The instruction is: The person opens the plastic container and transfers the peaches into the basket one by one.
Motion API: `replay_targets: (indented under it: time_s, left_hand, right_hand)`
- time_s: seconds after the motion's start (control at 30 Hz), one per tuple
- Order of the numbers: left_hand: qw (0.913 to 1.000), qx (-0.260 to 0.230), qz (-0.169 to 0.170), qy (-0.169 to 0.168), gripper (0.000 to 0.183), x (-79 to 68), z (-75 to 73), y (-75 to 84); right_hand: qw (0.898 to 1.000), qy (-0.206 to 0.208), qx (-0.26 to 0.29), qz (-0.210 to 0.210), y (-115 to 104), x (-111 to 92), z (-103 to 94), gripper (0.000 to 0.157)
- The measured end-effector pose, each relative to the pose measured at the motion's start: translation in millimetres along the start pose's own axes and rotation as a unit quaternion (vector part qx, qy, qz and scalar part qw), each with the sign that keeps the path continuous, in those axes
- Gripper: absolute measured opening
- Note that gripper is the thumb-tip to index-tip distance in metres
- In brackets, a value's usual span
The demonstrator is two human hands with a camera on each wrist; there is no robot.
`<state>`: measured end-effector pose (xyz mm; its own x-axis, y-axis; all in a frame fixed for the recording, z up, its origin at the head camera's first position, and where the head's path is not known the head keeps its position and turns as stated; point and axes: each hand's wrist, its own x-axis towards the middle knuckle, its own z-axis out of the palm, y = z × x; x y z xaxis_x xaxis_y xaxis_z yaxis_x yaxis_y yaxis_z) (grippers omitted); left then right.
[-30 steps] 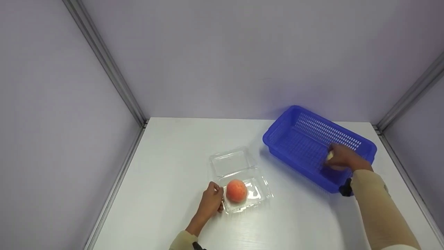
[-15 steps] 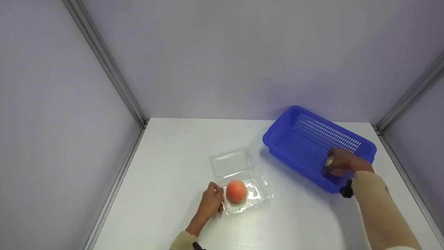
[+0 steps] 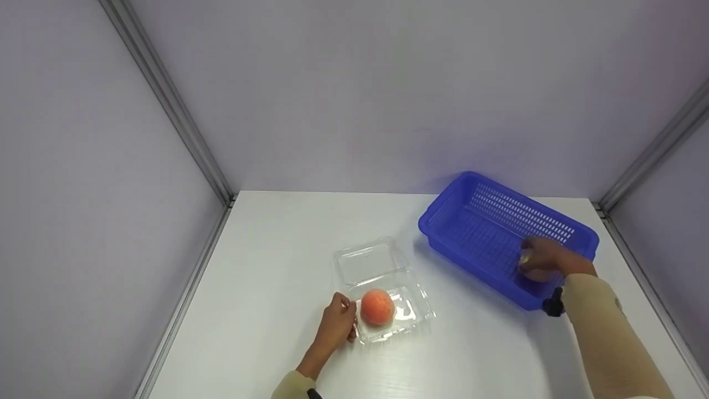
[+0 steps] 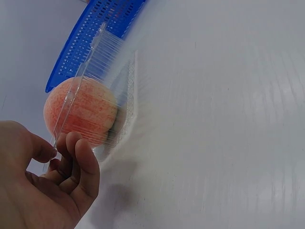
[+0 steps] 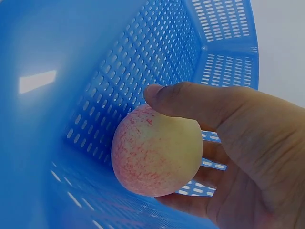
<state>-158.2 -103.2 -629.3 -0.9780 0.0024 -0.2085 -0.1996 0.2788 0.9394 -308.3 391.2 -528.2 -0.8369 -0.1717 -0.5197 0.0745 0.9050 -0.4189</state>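
Note:
An orange-pink peach (image 3: 378,307) sits in the lower half of a clear plastic clamshell box (image 3: 412,302), whose lid lies folded back behind it. My left hand (image 3: 335,321) pinches the box's left rim between thumb and fingers, beside that peach. Inside the blue basket (image 3: 443,244), at its near right end, my right hand (image 3: 543,259) grips a second peach (image 5: 155,152), yellow with pink speckles. The right wrist view has the thumb over the top of this peach and the fingers curled round its far side. In the head view the hand mostly hides it.
The basket has perforated walls and stands at the back right of the white table (image 3: 266,260), near the back wall (image 3: 354,100). Metal corner posts (image 3: 171,105) and side panels border the table left and right.
My right hand has sunk slightly lower in the basket with the peach in its grip. The left hand keeps its pinch on the clamshell box, which has not moved.

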Motion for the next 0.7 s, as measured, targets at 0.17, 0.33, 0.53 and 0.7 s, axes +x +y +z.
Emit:
replay_targets:
  time_s: [0.17, 0.33, 0.53, 0.7]
  left_hand:
    - [1.0000, -0.002, -0.006, 0.001, 0.013, 0.8, 1.4, 0.9]
    - [1.0000, -0.002, -0.009, -0.002, 0.013, 0.4, 2.1, 1.4]
    - [0.9999, 0.009, -0.011, -0.001, 0.013, -0.4, 1.1, 3.1]
    - [0.9999, 0.003, -0.015, -0.001, 0.013, -0.8, 0.4, 2.7]
  right_hand:
    - [1.000, -0.004, 0.007, 0.007, 0.2, -2.0, -1.9, 0.084]
    - [1.000, 0.012, -0.014, -0.019, -0.3, -2.8, -3.8, 0.080]
    - [0.998, 0.031, -0.027, -0.049, -2.6, -3.1, -3.5, 0.076]
    - [0.998, 0.031, -0.028, -0.050, -8.2, -3.5, -4.6, 0.075]
